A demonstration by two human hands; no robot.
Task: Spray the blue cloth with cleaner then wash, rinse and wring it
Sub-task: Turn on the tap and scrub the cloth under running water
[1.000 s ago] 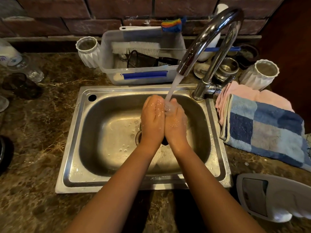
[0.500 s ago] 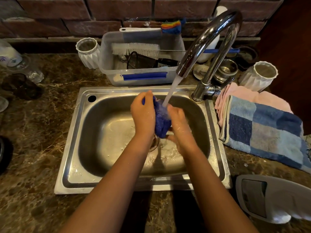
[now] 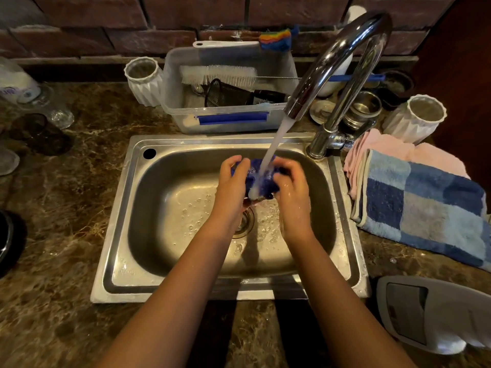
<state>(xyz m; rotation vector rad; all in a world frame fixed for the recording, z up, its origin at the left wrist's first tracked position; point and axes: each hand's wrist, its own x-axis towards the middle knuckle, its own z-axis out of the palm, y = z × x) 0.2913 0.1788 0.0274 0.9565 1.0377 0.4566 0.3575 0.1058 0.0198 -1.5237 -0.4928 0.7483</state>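
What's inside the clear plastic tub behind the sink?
In the tub: a white bottle brush across the top and a black mesh item. Whatever lies beneath them is hidden.

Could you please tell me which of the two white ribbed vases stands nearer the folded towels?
The white vase on the right, just behind the pink towel; the other vase stands left of the plastic tub.
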